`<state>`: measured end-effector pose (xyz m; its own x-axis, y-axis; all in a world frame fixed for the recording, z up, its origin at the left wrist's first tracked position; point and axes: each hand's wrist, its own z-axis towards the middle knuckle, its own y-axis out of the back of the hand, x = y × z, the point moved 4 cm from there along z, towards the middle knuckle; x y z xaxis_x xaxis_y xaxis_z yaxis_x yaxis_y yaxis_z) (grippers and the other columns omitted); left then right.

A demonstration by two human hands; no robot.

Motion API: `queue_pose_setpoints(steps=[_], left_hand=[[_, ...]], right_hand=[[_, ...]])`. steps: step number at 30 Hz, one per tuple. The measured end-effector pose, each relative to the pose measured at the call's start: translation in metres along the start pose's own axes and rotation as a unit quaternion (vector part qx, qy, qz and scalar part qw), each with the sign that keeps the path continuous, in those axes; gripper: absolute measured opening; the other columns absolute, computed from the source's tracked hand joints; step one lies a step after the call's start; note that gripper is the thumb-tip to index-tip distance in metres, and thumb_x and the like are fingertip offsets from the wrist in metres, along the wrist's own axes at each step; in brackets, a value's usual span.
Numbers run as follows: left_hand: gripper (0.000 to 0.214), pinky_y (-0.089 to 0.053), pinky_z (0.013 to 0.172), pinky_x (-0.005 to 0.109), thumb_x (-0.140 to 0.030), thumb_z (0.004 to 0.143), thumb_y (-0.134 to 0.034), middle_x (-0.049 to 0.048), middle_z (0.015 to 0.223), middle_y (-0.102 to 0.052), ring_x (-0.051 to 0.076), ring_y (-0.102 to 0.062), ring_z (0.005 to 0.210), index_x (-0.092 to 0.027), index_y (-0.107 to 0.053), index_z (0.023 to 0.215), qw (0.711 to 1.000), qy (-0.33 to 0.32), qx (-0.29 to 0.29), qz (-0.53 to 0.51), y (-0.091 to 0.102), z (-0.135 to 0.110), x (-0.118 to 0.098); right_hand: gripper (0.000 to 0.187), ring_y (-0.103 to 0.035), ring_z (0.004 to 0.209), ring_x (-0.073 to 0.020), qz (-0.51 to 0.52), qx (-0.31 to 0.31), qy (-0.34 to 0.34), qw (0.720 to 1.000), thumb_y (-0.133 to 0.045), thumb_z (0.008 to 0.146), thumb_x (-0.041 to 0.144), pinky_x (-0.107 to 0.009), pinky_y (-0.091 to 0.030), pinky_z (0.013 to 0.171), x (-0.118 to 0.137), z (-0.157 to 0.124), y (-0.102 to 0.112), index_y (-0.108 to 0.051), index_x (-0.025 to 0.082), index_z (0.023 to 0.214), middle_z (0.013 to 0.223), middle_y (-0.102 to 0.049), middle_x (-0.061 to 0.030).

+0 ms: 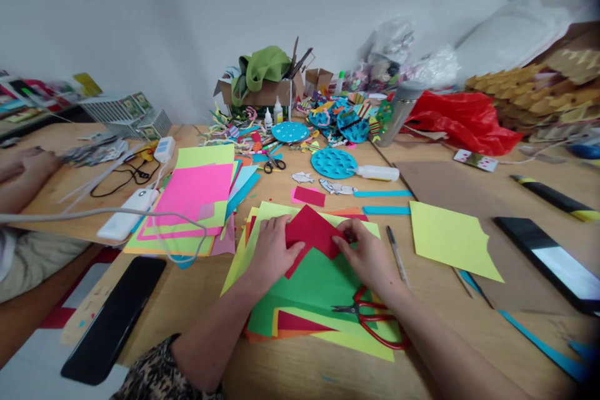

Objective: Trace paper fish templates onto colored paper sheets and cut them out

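Head cam: we hold a red paper sheet (310, 228) over green paper (319, 278), L hand (273, 249) grip pinching its L side, R hand (360, 248) grip pinching its R corner. Red-handled scissors (359, 309) lie by our R forearm (445, 328), w/ a pen (397, 255) nearby on the wooden surface (267, 372).

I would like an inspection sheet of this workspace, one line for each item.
Surface: wooden table, largely covered.
Work items: red paper over green paper; red-handled scissors partly on the papers.
Clutter: phone, white bottle, red plastic bag.
Hands: left hand touches the red paper's left side; right hand its right.
Cables: white cable crosses the pink sheet; black cable looped loosely.
Surroundings: pale wall behind; another person's hand at left.
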<state>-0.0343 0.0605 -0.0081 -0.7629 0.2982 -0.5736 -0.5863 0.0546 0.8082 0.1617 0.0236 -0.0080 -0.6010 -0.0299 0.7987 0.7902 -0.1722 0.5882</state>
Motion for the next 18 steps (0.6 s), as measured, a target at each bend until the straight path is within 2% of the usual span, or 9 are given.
queue_pose_setpoints(steps=[6,9,11,13,14,15,17,18], left_hand=[[0.052,-0.042,0.099,0.046,-0.027,0.071,-0.073,0.0105,0.122,-0.061,0.027,-0.055,0.115,-0.019,-0.055,0.119,0.988,0.031,-0.042,-0.148,0.017,0.015,0.020],[0.038,-0.050,0.091,0.042,-0.023,0.070,-0.070,0.0088,0.108,-0.068,0.026,-0.062,0.105,-0.019,-0.063,0.107,0.959,0.059,-0.010,-0.276,0.020,0.020,0.028],[0.032,-0.053,0.085,0.040,-0.022,0.067,-0.070,0.0078,0.102,-0.070,0.026,-0.065,0.100,-0.019,-0.066,0.098,0.934,0.088,-0.002,-0.346,0.023,0.023,0.033],[0.038,-0.054,0.083,0.038,-0.022,0.063,-0.071,0.0080,0.105,-0.069,0.026,-0.065,0.101,-0.019,-0.064,0.101,0.916,0.110,-0.038,-0.384,0.032,0.028,0.038],[0.043,-0.053,0.083,0.038,-0.024,0.063,-0.070,0.0078,0.106,-0.069,0.025,-0.065,0.101,-0.018,-0.062,0.105,0.908,0.115,-0.066,-0.397,0.039,0.031,0.042],[0.049,-0.054,0.081,0.037,-0.024,0.060,-0.072,0.0081,0.104,-0.069,0.024,-0.066,0.096,-0.017,-0.061,0.108,0.886,0.125,-0.096,-0.437,0.046,0.034,0.046],[0.057,-0.056,0.069,0.036,-0.024,0.059,-0.072,0.0052,0.089,-0.070,0.021,-0.069,0.075,-0.018,-0.057,0.114,0.845,0.152,-0.170,-0.483,0.061,0.038,0.059],[0.060,-0.055,0.065,0.033,-0.022,0.058,-0.071,0.0035,0.084,-0.070,0.019,-0.068,0.068,-0.018,-0.055,0.115,0.838,0.165,-0.204,-0.478,0.068,0.040,0.067]], right_hand=[[0.030,-0.052,0.065,-0.0147,0.221,0.000,-0.055,0.974,-0.069,0.072,0.043,-0.028,-0.043,0.059,-0.002,0.007,0.000,-0.053,0.019,0.081,0.070,-0.055,0.0004],[0.039,-0.052,0.063,-0.0139,0.273,0.013,-0.072,0.959,-0.075,0.066,0.048,-0.026,-0.043,0.057,-0.003,0.011,-0.002,-0.054,0.020,0.082,0.067,-0.054,0.0018],[0.041,-0.054,0.064,-0.0140,0.276,0.020,-0.068,0.958,-0.075,0.065,0.051,-0.027,-0.044,0.058,-0.003,0.014,-0.002,-0.055,0.020,0.083,0.069,-0.056,0.0010],[0.042,-0.057,0.066,-0.0148,0.262,0.035,-0.052,0.963,-0.072,0.068,0.052,-0.028,-0.046,0.060,-0.003,0.021,-0.001,-0.056,0.019,0.087,0.072,-0.059,-0.0006],[0.041,-0.058,0.067,-0.0153,0.249,0.043,-0.037,0.967,-0.070,0.071,0.052,-0.028,-0.047,0.061,-0.002,0.026,0.000,-0.056,0.019,0.089,0.073,-0.060,-0.0014],[0.039,-0.059,0.068,-0.0156,0.229,0.053,-0.018,0.972,-0.068,0.073,0.052,-0.028,-0.047,0.061,0.000,0.034,0.001,-0.056,0.018,0.090,0.074,-0.061,-0.0020],[0.032,-0.059,0.066,-0.0157,0.159,0.069,0.031,0.984,-0.062,0.079,0.047,-0.028,-0.046,0.059,0.005,0.057,0.004,-0.057,0.017,0.089,0.073,-0.062,-0.0028],[0.027,-0.059,0.065,-0.0156,0.102,0.076,0.057,0.990,-0.059,0.082,0.043,-0.027,-0.046,0.058,0.009,0.072,0.005,-0.058,0.017,0.087,0.072,-0.063,-0.0032]])
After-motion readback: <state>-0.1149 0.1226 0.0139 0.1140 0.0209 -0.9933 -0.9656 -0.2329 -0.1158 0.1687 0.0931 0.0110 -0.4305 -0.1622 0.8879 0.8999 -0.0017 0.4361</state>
